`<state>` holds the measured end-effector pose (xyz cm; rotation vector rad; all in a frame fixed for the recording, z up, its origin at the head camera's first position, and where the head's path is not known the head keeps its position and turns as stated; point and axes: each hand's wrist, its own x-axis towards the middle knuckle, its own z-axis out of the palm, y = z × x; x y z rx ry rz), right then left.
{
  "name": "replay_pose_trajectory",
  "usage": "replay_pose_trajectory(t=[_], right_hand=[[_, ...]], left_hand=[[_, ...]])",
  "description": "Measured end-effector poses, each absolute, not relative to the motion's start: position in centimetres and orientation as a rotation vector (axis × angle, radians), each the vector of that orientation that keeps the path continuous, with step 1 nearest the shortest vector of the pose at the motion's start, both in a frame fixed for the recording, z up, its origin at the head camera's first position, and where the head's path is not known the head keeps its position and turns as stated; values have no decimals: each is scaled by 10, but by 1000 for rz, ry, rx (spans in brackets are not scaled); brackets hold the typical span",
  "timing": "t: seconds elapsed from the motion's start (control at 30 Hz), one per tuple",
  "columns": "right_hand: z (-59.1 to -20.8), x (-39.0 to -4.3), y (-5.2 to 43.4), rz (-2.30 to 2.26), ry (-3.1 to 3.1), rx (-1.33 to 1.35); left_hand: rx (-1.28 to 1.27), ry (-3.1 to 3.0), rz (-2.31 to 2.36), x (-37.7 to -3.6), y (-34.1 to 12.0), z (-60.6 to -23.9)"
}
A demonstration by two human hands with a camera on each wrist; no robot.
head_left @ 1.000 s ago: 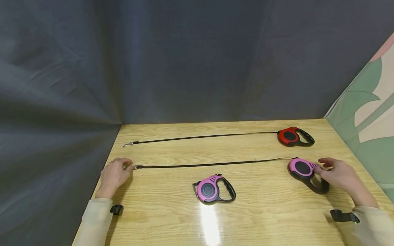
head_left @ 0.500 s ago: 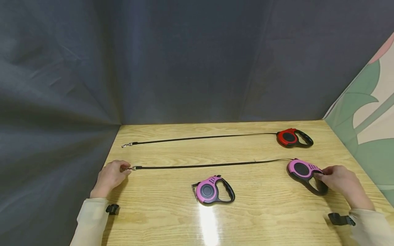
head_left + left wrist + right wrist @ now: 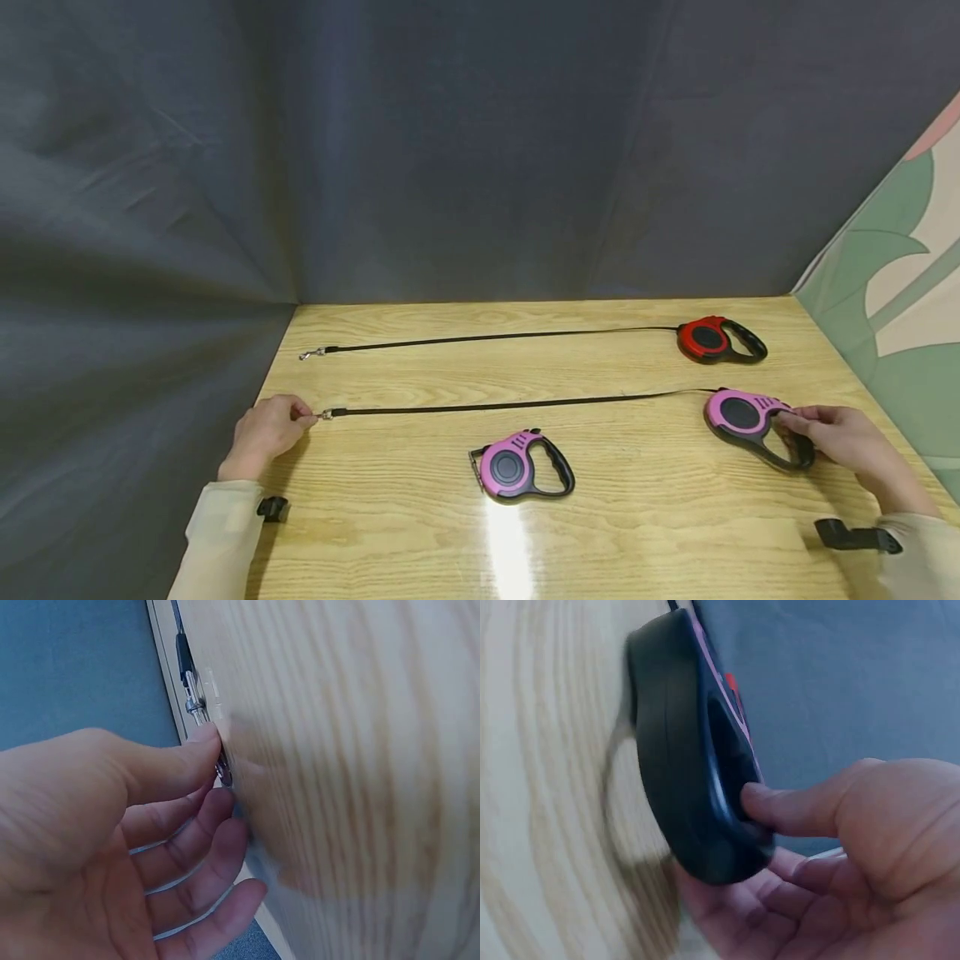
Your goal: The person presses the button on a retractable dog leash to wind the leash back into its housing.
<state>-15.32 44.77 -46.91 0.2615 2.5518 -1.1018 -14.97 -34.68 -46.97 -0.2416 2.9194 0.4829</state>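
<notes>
Left hand [image 3: 264,428] pinches the metal clip [image 3: 326,414] of the extended black strap [image 3: 517,404] at the table's [image 3: 645,533] left edge. Right hand [image 3: 843,435] has fingers curled round the handle of the pink leash housing [image 3: 738,414], lying at the right.

Wooden table [image 3: 645,533] with pale yellow grain, glossy, catching a bright streak of light near the front edge. At the far side, a red retractable leash [image 3: 720,340] with a black handle, lying flat, its black tape [image 3: 495,337] drawn out leftward to a small metal clip [image 3: 311,354] close to the left edge. Nearer the middle front, a second pink retractable leash [image 3: 521,465], fully wound in, lying flat with its black handle toward the right, well apart from the red one. Dark grey cloth backdrop [image 3: 450,150] behind and to the left, creased. On the right, a panel [image 3: 892,308] with green and cream leaf shapes.
</notes>
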Motion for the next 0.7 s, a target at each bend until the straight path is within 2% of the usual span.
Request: replay_pose_trajectory(t=[0.2,0.37,0.57,0.7], right_hand=[[-477,-153,457,-1628,2284,329],[-477,-154,457,-1842,2178,291],[-470,-154,450,-1904,2291,174],[-462,-156,442,-1816,2438,274]], left_hand=[[-179,2863,451,-151,-353,-470],[-137,2852,456,-149,-355,-470],[-155,2860,516,-148,-357,-469],[-162,2903,540,-145,-360,-470]])
